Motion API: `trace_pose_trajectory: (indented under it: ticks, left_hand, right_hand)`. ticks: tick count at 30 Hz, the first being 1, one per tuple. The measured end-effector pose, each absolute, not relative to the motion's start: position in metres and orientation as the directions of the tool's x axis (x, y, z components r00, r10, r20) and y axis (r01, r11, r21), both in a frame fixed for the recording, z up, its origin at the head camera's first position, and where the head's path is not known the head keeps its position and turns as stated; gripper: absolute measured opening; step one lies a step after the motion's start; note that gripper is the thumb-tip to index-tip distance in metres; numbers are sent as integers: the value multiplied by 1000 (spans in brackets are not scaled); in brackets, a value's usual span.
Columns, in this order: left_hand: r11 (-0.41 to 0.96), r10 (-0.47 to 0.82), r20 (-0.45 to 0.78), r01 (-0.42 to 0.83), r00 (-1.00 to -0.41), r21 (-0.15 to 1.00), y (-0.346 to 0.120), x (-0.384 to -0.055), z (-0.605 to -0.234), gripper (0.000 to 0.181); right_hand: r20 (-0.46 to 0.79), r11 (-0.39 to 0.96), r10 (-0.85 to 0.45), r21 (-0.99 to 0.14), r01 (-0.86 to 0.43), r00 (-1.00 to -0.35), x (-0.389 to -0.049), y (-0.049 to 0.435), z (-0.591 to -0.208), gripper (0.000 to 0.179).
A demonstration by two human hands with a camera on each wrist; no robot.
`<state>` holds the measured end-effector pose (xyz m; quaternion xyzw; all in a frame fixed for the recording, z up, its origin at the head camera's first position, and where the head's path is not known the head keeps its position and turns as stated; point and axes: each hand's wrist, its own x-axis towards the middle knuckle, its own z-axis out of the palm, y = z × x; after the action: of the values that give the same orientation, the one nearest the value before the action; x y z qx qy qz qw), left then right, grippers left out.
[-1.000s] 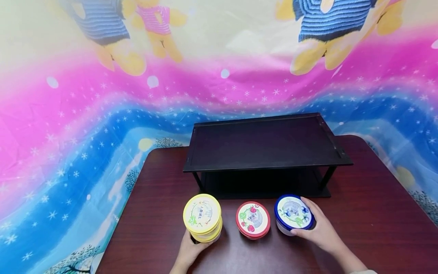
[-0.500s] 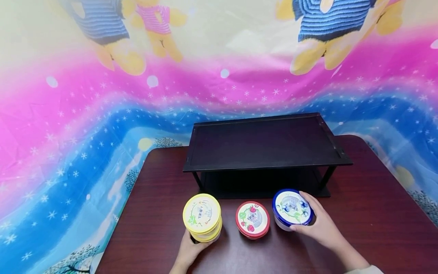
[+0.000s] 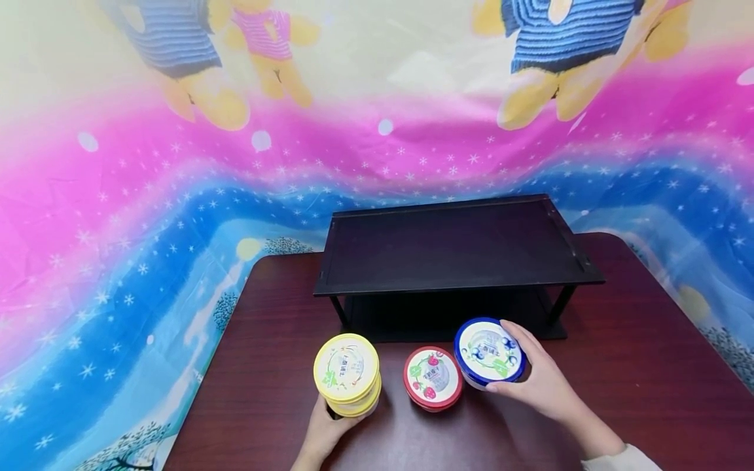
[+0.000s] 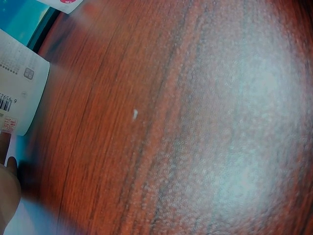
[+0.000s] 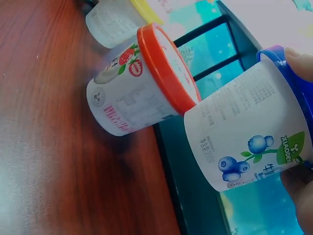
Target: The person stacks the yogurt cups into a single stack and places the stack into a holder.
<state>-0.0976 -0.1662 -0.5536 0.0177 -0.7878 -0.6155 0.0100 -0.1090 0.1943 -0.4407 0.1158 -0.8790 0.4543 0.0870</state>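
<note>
My left hand (image 3: pixel 325 428) grips a yellow-lidded tub (image 3: pixel 346 367) from its near left side. Another yellow band shows below that lid; whether it belongs to a second tub I cannot tell. A white printed tub wall (image 4: pixel 22 83) and some fingers (image 4: pixel 7 188) edge into the left wrist view. In the middle stands a red-lidded tub (image 3: pixel 432 378) with strawberries on its side. Between thumb and fingers, my right hand (image 3: pixel 544 379) holds a blue-lidded tub (image 3: pixel 490 352) printed with blueberries (image 5: pixel 234 166). This tub is raised off the table, tilted, just right of the red one.
Behind the tubs is a black two-level rack (image 3: pixel 459 248), its lower shelf (image 3: pixel 436 314) close to them. All of it stands on a dark reddish wood table (image 3: pixel 265 366). A patterned cloth backdrop (image 3: pixel 377 131) hangs behind the table.
My right hand has raised the blue-lidded tub and carried it left and away from me, toward the red one. The left hand and its yellow-lidded tub stay put.
</note>
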Motion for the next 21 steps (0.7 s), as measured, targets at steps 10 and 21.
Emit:
trace_pose_trajectory:
  ticks: [10, 21]
  left_hand:
    - [243, -33, -7, -15, -999, 970, -167, -98, -554, 76]
    - [228, -27, -11, -17, -1000, 974, -167, -98, -552, 78]
  right_hand:
    - [229, 532, -159, -799, -279, -960, -114, 187, -419, 97]
    - [219, 518, -212, -801, -300, -952, -120, 173, -401, 95]
